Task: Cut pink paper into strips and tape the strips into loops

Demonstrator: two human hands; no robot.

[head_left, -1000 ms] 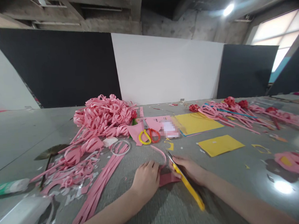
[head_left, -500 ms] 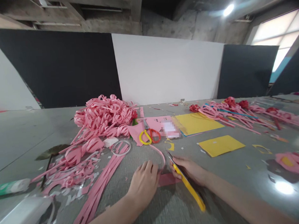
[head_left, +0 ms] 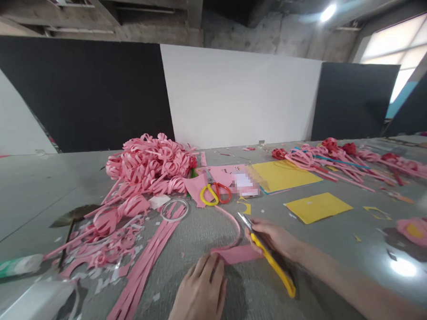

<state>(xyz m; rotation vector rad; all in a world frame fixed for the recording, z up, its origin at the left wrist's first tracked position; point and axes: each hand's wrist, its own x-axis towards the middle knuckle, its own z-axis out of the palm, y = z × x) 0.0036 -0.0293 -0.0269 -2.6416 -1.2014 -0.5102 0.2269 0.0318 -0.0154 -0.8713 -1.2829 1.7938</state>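
My left hand (head_left: 201, 290) lies palm down on the floor, its fingers stretched forward and fingertips touching the left end of a pink paper strip (head_left: 240, 254). A narrow curled pink strip (head_left: 235, 224) runs from near that end up toward the scissors. The fingers of my right hand (head_left: 269, 234) are wrapped round a yellow utility knife (head_left: 273, 262). Its metal tip points up and away, and its yellow body slants down to the right, over the right end of the pink strip. Whether the blade touches the paper, I cannot tell.
Scissors with yellow and red handles (head_left: 216, 194) lie ahead. A tape roll (head_left: 174, 210) rests on long pink strips (head_left: 144, 276). Beyond is a heap of pink paper flowers (head_left: 151, 163). Yellow sheets (head_left: 319, 208) lie right; a glue bottle (head_left: 17, 267) and white box (head_left: 35, 308) left.
My left hand has drawn back toward me, uncovering the left end of the pink strip. My right hand, still round the knife, has shifted only slightly.
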